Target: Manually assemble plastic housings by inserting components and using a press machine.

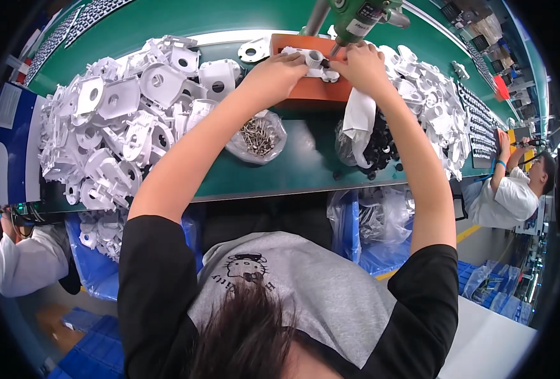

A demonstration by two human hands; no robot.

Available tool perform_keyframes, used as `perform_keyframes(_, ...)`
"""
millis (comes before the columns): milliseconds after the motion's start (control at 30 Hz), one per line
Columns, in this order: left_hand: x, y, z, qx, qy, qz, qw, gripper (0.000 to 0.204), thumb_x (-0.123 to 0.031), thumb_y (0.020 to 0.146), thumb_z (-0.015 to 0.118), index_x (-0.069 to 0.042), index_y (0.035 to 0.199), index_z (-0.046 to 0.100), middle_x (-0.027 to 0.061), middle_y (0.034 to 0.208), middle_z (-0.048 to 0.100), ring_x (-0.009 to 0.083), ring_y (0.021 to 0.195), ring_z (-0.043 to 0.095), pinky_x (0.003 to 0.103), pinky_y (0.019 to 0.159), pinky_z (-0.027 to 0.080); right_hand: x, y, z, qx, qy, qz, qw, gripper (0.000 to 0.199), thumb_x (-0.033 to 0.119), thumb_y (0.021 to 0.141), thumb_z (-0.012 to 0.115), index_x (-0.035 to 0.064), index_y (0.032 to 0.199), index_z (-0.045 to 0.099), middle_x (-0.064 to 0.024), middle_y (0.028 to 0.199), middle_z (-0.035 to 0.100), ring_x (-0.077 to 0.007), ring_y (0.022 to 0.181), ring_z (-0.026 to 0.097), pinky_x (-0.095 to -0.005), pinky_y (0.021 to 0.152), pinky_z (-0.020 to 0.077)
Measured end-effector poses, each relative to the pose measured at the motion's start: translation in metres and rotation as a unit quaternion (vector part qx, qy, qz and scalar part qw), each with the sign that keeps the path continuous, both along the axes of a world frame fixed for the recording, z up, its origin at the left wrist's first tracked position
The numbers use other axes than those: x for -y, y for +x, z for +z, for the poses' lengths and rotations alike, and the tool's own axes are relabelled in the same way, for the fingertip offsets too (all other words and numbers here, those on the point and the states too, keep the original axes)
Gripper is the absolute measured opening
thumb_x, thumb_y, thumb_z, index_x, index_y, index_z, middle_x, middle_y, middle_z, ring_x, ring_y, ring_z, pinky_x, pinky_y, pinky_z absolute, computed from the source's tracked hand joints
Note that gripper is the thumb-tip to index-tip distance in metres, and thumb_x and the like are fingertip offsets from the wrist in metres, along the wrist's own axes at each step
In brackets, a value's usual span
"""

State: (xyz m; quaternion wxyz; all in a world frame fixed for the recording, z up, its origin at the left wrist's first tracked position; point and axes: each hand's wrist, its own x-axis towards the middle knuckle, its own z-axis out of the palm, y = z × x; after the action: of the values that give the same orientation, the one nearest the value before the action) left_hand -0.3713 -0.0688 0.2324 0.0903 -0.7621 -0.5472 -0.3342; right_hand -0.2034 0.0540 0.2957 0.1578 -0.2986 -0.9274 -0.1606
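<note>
My left hand [278, 68] grips a small white plastic part [314, 60] that rests on an orange block [305, 91] at the far side of the green bench. My right hand [363, 63] pinches the other end of the same part, right under the tip of a green powered screwdriver [359, 16] that hangs down from above. A white cloth [359, 117] hangs below my right wrist.
A big heap of white plastic housings [122, 120] lies left, another heap [434, 107] right. A clear bag of metal screws [258, 136] and a bag of black rings [376, 151] sit near me. Blue bins [103, 252] stand below the bench. Other people sit at both sides.
</note>
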Motion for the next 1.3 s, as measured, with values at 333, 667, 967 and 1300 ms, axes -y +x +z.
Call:
perform_keyframes(333,-0.004,-0.009,0.002,0.086,-0.095,-0.028,0.991,0.016,-0.011,0.082,0.048,-0.007,0.092,0.059,0.008,0.103,0.059,0.0295,0.095,0.056,0.04,0.078,0.048,0.146,-0.019,-0.039,0.035,-0.28,0.236,0.93,0.011,0.007,0.072,0.056,0.0001,0.079,0.059,-0.0153,0.083,0.057,-0.0305,0.081,0.058,-0.0391,0.071,0.0502)
perform_keyframes(667,-0.001,-0.001,0.0,0.115,-0.047,-0.014,0.992,0.015,-0.009,0.082,0.048,-0.004,0.093,0.057,0.0105,0.096,0.06,0.0307,0.094,0.056,0.04,0.081,0.047,0.14,-0.028,-0.045,0.019,-0.351,0.195,0.916,0.01,0.006,0.071,0.06,-0.0004,0.078,0.061,-0.0157,0.078,0.06,-0.0338,0.077,0.059,-0.0391,0.07,0.0493)
perform_keyframes(967,0.019,0.022,0.01,-0.019,-0.037,0.05,0.998,0.066,-0.043,0.065,0.071,0.002,0.106,0.046,0.0224,0.123,0.047,0.0361,0.119,0.042,0.043,0.103,0.032,0.041,0.012,0.063,-0.022,-0.555,0.04,0.831,0.014,0.013,0.075,0.064,-0.0007,0.079,0.064,-0.0011,0.065,0.057,-0.0067,0.06,0.051,-0.0221,0.056,0.0411)
perform_keyframes(1300,0.017,0.023,0.008,-0.005,-0.032,0.057,0.998,0.06,-0.034,0.063,0.076,-0.001,0.104,0.048,0.0195,0.123,0.047,0.0339,0.121,0.041,0.043,0.102,0.034,-0.041,-0.004,0.014,-0.092,-0.614,-0.005,0.784,0.011,0.011,0.078,0.065,0.0,0.081,0.067,-0.0021,0.068,0.061,-0.007,0.06,0.053,-0.0197,0.052,0.0398)
